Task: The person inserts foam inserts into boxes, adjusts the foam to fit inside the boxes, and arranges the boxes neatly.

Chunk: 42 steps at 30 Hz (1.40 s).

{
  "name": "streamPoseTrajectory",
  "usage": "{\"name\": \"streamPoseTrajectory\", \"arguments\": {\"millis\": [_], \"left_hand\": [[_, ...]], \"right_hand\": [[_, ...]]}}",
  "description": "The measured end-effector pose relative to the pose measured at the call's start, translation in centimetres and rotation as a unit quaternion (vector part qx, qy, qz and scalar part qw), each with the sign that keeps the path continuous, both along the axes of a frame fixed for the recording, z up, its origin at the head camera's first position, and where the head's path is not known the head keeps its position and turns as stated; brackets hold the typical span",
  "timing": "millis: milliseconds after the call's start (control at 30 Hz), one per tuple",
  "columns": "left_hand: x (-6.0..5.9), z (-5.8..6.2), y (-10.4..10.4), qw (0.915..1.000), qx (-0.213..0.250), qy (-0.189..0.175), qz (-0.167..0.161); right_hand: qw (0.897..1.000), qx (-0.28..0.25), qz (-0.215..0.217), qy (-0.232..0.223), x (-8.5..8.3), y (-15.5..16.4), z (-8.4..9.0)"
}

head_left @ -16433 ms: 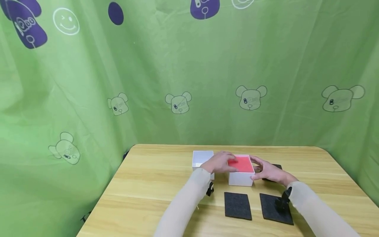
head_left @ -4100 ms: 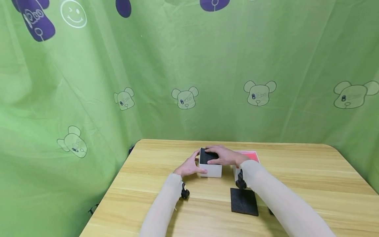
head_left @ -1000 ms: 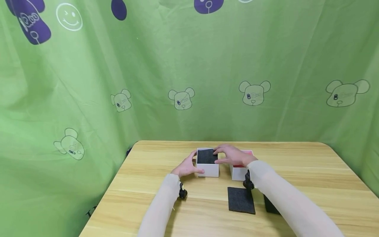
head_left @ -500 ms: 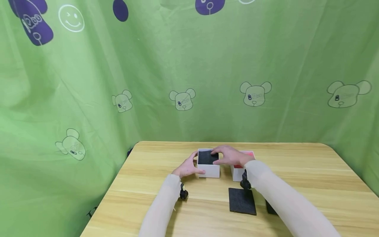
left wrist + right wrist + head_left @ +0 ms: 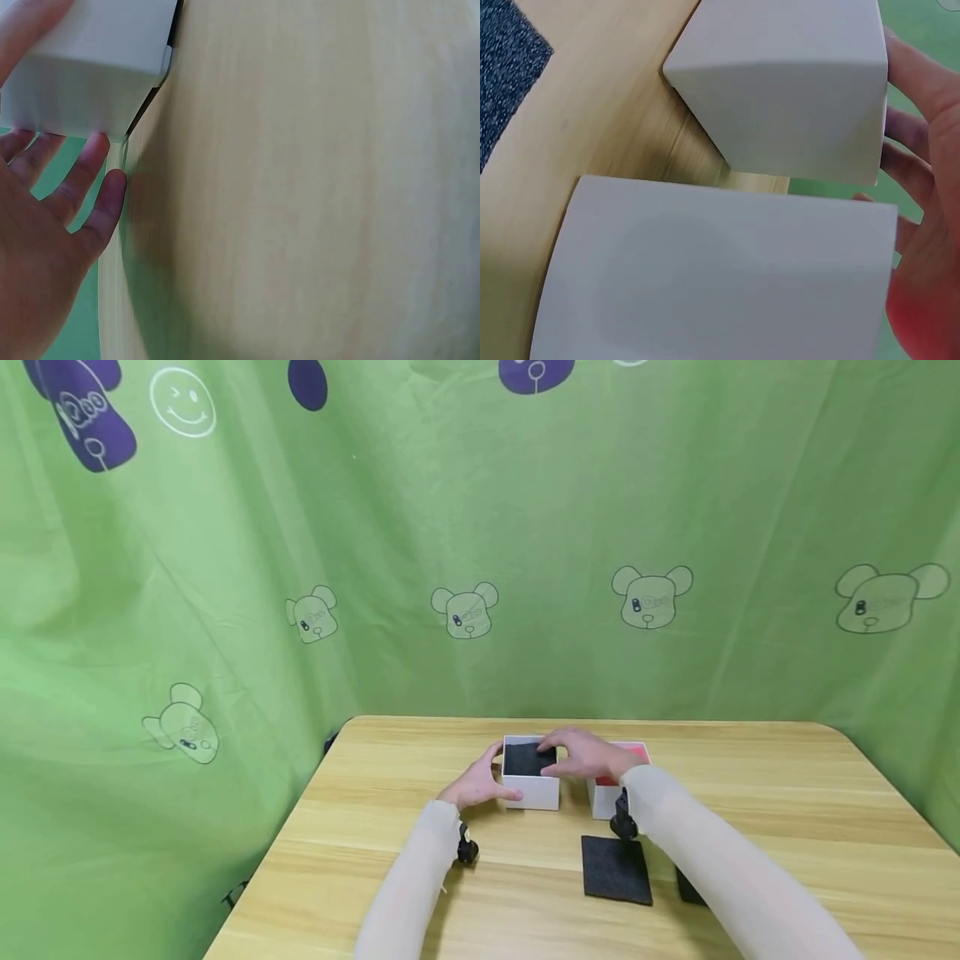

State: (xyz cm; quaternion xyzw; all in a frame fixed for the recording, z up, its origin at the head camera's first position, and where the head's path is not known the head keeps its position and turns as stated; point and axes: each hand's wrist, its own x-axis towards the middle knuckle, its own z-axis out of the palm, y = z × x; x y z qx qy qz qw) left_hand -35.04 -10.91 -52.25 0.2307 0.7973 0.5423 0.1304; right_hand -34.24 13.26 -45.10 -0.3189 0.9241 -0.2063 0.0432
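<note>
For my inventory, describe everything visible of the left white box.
The left white box looks like smooth cardboard, squarish, open-topped, upright on the wooden table, left of another white box. A black felt square sits in its top. The left hand grips its left front corner; the right hand reaches over its right rim.

Smooth box [image 5: 533,793], matt felt-like pad [image 5: 523,760]

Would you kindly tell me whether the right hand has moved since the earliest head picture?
Yes. Against the fixed table, the right hand has moved left, from the box showing red to the box showing black.
</note>
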Motion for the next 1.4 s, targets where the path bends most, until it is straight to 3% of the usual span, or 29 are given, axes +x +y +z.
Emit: {"name": "streamPoseTrajectory", "arguments": {"millis": [333,567,967,1400], "left_hand": [[0.0,-0.1,0.0,0.9999,-0.015,0.002,0.004],[0.0,0.0,-0.2,0.9998,-0.018,-0.006,0.012],[0.0,-0.2,-0.1,0.9999,-0.011,-0.003,0.002],[0.1,0.0,0.0,1.0,-0.008,0.002,0.0]], "right_hand": [[1.0,-0.006,-0.008,-0.005,0.0,0.1,-0.1],[1.0,-0.008,-0.02,0.006,1.1,1.1,0.9],[0.994,-0.01,-0.022,0.103,5.3,6.0,2.6],[0.99,-0.014,-0.057,0.131,9.8,11.8,2.4]]}}
